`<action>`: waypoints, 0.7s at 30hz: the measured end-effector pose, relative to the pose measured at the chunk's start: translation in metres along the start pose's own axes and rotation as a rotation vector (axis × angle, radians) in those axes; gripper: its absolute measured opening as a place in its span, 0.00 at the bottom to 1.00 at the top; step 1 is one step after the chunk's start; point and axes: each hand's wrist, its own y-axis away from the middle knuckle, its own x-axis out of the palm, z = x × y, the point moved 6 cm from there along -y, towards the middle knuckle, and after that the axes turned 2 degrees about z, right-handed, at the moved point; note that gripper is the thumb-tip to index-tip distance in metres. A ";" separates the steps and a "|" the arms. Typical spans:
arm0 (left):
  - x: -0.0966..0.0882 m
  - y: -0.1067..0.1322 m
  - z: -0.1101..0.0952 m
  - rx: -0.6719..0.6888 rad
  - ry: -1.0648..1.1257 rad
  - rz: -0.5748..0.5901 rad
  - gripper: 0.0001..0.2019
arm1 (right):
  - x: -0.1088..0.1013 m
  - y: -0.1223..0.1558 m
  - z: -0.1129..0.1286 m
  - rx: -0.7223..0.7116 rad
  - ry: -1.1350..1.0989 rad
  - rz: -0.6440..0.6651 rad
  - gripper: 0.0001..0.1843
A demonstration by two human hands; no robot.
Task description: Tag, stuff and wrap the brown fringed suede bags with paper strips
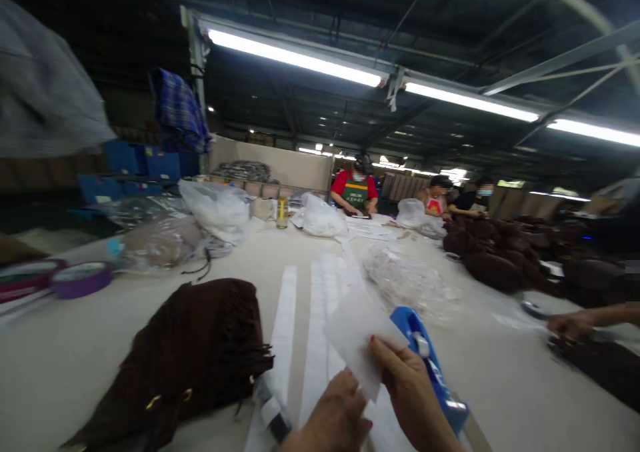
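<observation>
Your right hand (407,379) has its grip closed on a thin white sheet (357,329), thumb laid over the face near its right edge. The sheet is tilted above the table (240,255), in front of you and over the long white strips (320,299) that run away from you. Your left hand (333,412) is at the sheet's lower edge with its fingers bent; you cannot tell from this view whether its grip pinches the paper or only sits beside it.

Just beyond your right hand lies a blue tape dispenser (430,365), partly hidden by that hand. To your left, near the left hand, a dark brown fringed bag (200,352) with gold-coloured hardware lies on the table. Farther left is a purple tape roll (83,280). Ahead of the sheet sits a crumpled heap of clear plastic (405,279). At the far right, a co-worker's hand (573,324) rests by a dark brown item (600,365), well apart from yours.
</observation>
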 end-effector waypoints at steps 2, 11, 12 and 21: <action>-0.019 0.038 0.007 0.053 -0.016 -0.072 0.23 | 0.021 0.011 -0.023 0.145 -0.059 0.085 0.17; -0.115 0.279 0.125 -0.935 0.538 -1.106 0.18 | 0.137 0.041 -0.122 0.243 0.023 0.616 0.23; -0.109 0.277 0.132 -0.980 0.752 -1.079 0.21 | 0.144 0.040 -0.128 0.218 0.083 0.638 0.24; -0.081 0.234 0.145 -0.999 1.389 -0.868 0.21 | 0.128 0.022 -0.152 0.272 0.387 0.615 0.17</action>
